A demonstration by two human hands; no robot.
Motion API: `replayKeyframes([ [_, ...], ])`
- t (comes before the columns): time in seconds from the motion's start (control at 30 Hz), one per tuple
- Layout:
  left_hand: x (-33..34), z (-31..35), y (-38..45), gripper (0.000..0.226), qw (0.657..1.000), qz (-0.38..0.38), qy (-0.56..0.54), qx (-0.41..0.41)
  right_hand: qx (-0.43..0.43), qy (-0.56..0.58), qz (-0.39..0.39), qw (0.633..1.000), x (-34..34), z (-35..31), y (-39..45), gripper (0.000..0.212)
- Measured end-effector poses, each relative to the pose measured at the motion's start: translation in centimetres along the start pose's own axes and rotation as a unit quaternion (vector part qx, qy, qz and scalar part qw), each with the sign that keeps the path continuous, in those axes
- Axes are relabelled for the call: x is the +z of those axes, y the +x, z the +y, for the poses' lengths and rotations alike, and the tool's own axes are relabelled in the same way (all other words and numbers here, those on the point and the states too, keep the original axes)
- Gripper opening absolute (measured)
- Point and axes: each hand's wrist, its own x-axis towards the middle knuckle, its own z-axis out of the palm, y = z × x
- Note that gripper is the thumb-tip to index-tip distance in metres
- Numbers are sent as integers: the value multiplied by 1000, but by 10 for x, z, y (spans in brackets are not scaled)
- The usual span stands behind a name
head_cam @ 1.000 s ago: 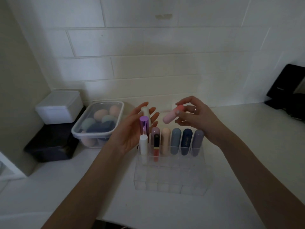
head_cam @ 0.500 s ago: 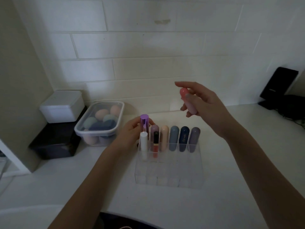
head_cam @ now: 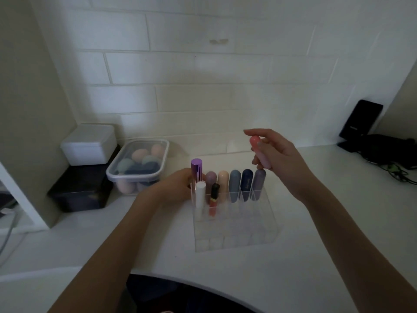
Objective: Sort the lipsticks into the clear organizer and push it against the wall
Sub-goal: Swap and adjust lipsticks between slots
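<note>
A clear organizer (head_cam: 234, 231) stands on the white counter, a gap away from the tiled wall. Its back row holds several capsule-shaped lipsticks (head_cam: 234, 185) plus a purple metallic tube (head_cam: 196, 172). A white tube (head_cam: 200, 198) and a black-capped red gloss (head_cam: 214, 199) stand in the second row. My left hand (head_cam: 173, 188) rests against the organizer's left back corner, by the purple tube. My right hand (head_cam: 275, 152) holds a pink lipstick (head_cam: 259, 152) upright in the air above the right end of the back row.
A clear lidded tub of makeup sponges (head_cam: 137, 166) sits left of the organizer. Further left a white box (head_cam: 89, 144) is stacked on a black box (head_cam: 81, 193). A black device with cables (head_cam: 379, 141) lies at the right against the wall.
My left hand dropped from the air to the organizer's left back corner, no longer holding a white tube. My right hand turned the pink lipstick upright and brought it lower over the back row.
</note>
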Motion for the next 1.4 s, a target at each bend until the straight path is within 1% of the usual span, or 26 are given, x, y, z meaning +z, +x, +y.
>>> replayKeyframes([
  [0.1,5,5,-1,28,1000,23,17,0,-6,1,7,1000,2,0,-3,23],
  [0.2,8,16,-6,16,998,40,-32,20,-6,3,9,1000,4,-1,-5,23],
  [0.27,8,19,-7,11,998,42,-40,35,-6,3,10,1000,5,-2,-5,23],
  [0.33,6,15,-9,11,998,52,-28,32,-4,4,11,1000,5,-3,-5,23],
  [0.4,5,8,-11,3,997,69,-27,18,-2,0,12,1000,4,-3,-5,23],
  [0.43,5,6,-12,10,996,79,-35,10,0,-2,13,1000,4,-3,-5,22],
  [0.53,7,3,-17,6,991,95,-93,0,2,0,17,1000,3,-2,-5,23],
  [0.57,6,4,-20,14,985,105,-134,-5,0,2,21,1000,3,-2,-4,22],
  [0.6,6,4,-22,20,975,117,-189,-11,-2,6,28,1000,4,-3,-3,22],
  [0.67,6,7,-26,20,950,139,-279,-10,-5,16,52,999,4,-4,-2,21],
  [0.73,3,12,-26,25,943,187,-275,10,-10,21,66,998,4,-6,-1,21],
  [0.77,2,18,-26,25,932,213,-293,22,-12,20,63,998,4,-8,0,20],
  [0.83,-3,31,-28,25,886,251,-389,32,-15,13,51,999,5,-11,0,20],
  [0.9,-9,43,-31,21,847,247,-469,49,-22,3,39,999,8,-13,1,18],
  [0.97,-13,49,-35,25,823,241,-510,68,-38,-7,33,999,11,-16,1,12],
  [1.0,-15,52,-37,26,816,245,-518,74,-49,-15,30,998,14,-17,1,9],
  [1.03,-17,57,-39,24,814,253,-516,80,-60,-24,26,998,16,-20,2,7],
  [1.1,-21,64,-41,16,827,279,-480,91,-82,-37,12,996,22,-27,4,9],
  [1.2,-25,77,-45,20,858,328,-381,104,-101,-46,-13,994,33,-39,7,20],
  [1.27,-25,85,-47,22,871,334,-339,120,-111,-50,-19,992,38,-45,8,21],
  [1.33,-25,90,-49,25,873,343,-324,126,-110,-48,-18,993,39,-47,7,14],
  [1.4,-28,87,-50,29,866,352,-332,124,-90,-40,-29,995,37,-45,5,10],
])
